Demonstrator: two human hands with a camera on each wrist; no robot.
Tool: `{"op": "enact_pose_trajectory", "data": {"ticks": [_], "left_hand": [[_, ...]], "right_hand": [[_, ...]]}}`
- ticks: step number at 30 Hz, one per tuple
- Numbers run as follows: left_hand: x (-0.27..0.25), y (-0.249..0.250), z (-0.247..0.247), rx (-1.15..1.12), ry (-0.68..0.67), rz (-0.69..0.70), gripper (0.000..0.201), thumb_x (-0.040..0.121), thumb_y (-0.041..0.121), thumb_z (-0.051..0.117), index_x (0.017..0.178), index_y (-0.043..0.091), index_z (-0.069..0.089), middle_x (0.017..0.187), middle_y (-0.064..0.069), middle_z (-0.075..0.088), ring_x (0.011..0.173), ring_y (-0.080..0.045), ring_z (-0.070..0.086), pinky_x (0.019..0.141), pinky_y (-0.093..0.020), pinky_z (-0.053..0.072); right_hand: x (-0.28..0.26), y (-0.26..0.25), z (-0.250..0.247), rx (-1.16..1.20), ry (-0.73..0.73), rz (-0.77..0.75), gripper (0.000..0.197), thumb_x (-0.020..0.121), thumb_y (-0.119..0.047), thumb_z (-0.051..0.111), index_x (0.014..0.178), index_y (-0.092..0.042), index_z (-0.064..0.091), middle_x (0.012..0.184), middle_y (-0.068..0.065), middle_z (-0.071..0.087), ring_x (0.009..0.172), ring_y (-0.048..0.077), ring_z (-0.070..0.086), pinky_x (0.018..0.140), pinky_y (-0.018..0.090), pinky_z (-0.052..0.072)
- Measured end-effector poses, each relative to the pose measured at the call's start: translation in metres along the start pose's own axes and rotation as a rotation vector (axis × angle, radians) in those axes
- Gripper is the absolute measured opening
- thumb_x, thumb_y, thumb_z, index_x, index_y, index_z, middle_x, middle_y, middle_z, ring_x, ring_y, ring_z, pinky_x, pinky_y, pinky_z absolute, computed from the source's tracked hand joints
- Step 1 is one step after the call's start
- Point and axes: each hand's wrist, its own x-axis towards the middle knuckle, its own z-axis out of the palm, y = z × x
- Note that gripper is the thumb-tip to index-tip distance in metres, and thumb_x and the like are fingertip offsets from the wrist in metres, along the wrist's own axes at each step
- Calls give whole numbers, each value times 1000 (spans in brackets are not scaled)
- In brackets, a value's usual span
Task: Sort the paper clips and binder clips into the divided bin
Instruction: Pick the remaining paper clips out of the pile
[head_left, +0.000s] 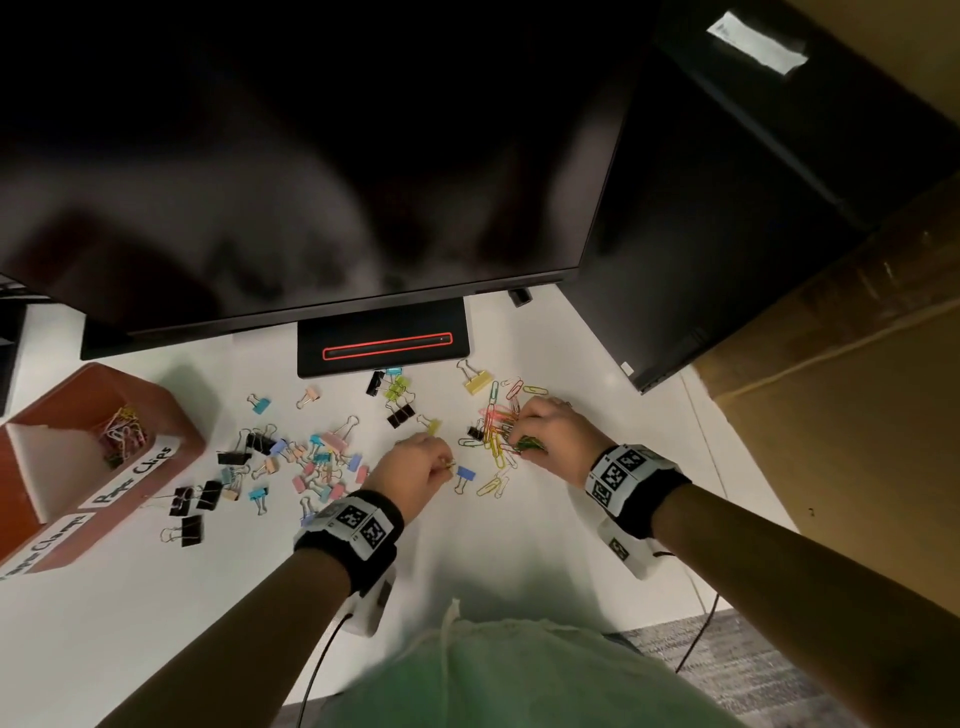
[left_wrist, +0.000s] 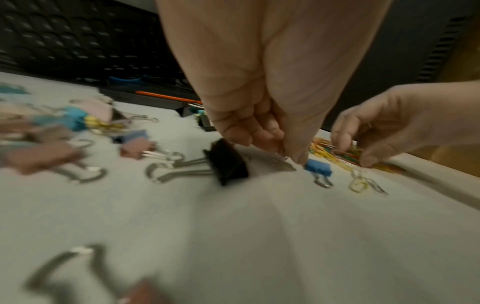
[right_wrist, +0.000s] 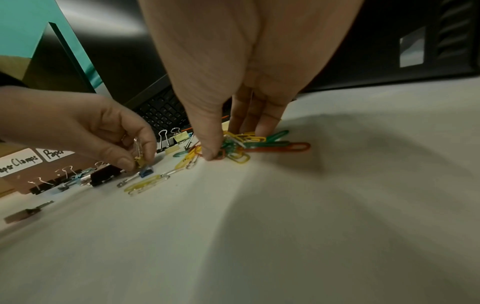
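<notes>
My left hand (head_left: 442, 464) pinches a small yellow binder clip (right_wrist: 139, 159) just above a blue binder clip (head_left: 466, 473) lying on the white desk. My right hand (head_left: 519, 441) has its thumb and fingers closed round a bunch of coloured paper clips (right_wrist: 241, 147) in the paper clip heap (head_left: 496, 415). Loose binder clips (head_left: 311, 457) in pastel colours and black are scattered to the left. The brown divided bin (head_left: 171, 415) stands at the far left, with paper clips (head_left: 124, 428) in its section labelled "Paper Clips".
A dark monitor (head_left: 311, 156) hangs over the back of the desk on its stand (head_left: 384, 343). A black computer tower (head_left: 727, 234) and a cardboard box (head_left: 857, 415) close off the right. A keyboard (left_wrist: 78, 41) lies behind the clips.
</notes>
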Motion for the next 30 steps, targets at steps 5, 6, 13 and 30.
{"op": "enact_pose_trajectory", "data": {"ticks": [5, 6, 13, 30], "left_hand": [[-14, -22, -18, -170, 87, -131, 37, 84, 15, 63, 121, 17, 54, 90, -1, 62, 80, -15, 60, 78, -27, 50], [-15, -23, -21, -207, 93, -148, 40, 83, 16, 65, 121, 20, 53, 88, 1, 62, 79, -13, 59, 76, -25, 50], [-11, -18, -30, -269, 173, -137, 46, 78, 7, 70, 120, 18, 54, 107, 0, 58, 85, -14, 60, 78, -27, 51], [18, 10, -4, 44, 51, -148, 10, 85, 19, 61, 91, 12, 63, 95, -2, 55, 87, -24, 61, 80, -35, 51]], "right_hand": [[3, -3, -1, -18, -52, -2, 26, 83, -11, 66, 108, -14, 65, 116, 5, 56, 108, 24, 52, 98, 32, 45], [3, -3, -1, -10, -51, 3, 28, 82, -10, 66, 109, -16, 63, 118, 4, 53, 109, 24, 53, 98, 34, 46], [4, -4, -9, -32, 2, 74, 47, 78, -16, 72, 121, -20, 55, 128, 5, 43, 114, 24, 48, 98, 34, 47], [16, -8, -15, -76, -121, 166, 31, 87, -19, 62, 118, -14, 59, 118, 8, 59, 109, 25, 55, 93, 32, 46]]}}
